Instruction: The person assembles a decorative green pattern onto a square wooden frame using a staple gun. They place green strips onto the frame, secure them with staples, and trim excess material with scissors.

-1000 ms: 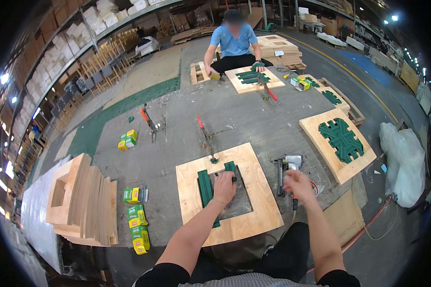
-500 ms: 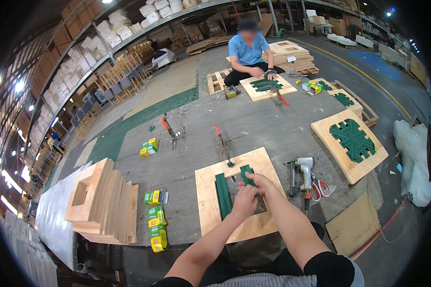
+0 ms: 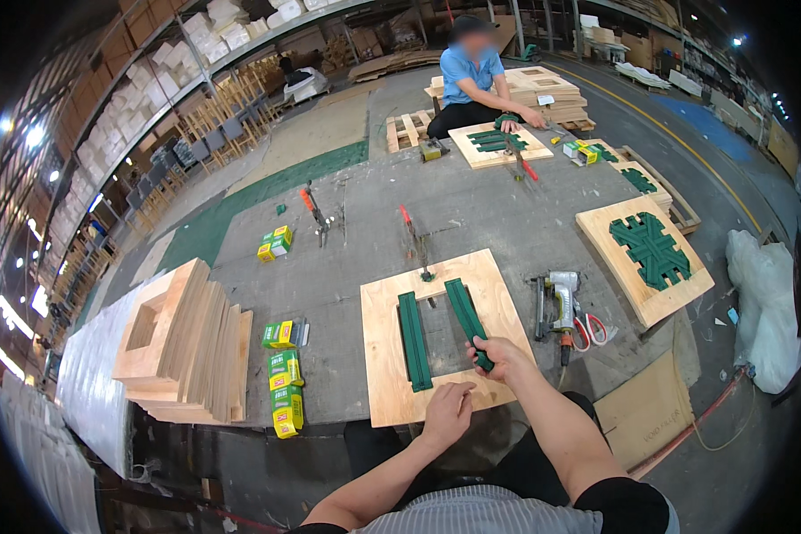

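A square plywood frame (image 3: 383, 356) lies flat in front of me on the concrete floor. Two green webbing straps cross its opening: the left strap (image 3: 414, 338) lies free, and my right hand (image 3: 498, 356) grips the near end of the right strap (image 3: 465, 310). My left hand (image 3: 447, 411) presses flat on the frame's near edge, fingers spread, holding nothing. A pneumatic staple gun (image 3: 561, 298) and red-handled scissors (image 3: 587, 331) lie just right of the frame.
A stack of plywood frames (image 3: 182, 343) leans at my left, with yellow-green staple boxes (image 3: 285, 378) beside it. A finished frame with woven green straps (image 3: 647, 254) lies at the right. Another person (image 3: 476, 76) works on a frame (image 3: 494, 142) farther off. Clamps (image 3: 414, 236) lie on the floor.
My right hand left the staple gun, came over the frame and took hold of the right strap's near end. My left hand slid back to the frame's near edge.
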Motion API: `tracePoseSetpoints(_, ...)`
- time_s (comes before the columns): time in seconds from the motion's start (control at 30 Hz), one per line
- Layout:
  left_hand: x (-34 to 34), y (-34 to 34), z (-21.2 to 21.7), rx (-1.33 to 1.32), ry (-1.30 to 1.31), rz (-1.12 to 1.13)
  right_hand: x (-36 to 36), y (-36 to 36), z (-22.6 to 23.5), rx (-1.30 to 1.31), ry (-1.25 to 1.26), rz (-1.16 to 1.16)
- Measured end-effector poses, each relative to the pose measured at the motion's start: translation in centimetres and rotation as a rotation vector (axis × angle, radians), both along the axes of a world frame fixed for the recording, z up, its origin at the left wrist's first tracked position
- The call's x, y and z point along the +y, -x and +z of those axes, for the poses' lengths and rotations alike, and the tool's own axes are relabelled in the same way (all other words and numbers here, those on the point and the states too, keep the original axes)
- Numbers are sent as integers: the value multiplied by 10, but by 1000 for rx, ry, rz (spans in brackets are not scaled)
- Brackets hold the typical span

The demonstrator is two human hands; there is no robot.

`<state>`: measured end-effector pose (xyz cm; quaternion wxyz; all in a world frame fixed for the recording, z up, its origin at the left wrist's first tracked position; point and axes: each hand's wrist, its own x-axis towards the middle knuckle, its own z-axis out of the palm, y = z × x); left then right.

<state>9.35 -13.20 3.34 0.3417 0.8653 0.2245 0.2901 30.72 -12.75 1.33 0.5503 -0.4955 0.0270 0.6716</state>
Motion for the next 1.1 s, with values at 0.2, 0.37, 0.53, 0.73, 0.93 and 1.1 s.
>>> tracePoseSetpoints(0.2,2,8,-7,11,-225,-49,-48,21,11,-138,22,37)
tracePoseSetpoints(0.37,4,2,-11,129,-239,-155,-88,61,4,-440,8,7)
tracePoseSetpoints(0.53,-2,-7,-14,-104,149,35,-124,92,2,-435,-33,-16)
tracePoseSetpoints(0.73,-19,-14,-13,134,1099,88,-150,121,11,-434,-83,-37)
tracePoseSetpoints(0.93,-13,-22,-13,79,1116,98,-130,97,21,-702,2,205)
tracePoseSetpoints(1.1,16,-25,3,12,1141,170,-101,25,53,-590,-44,211)
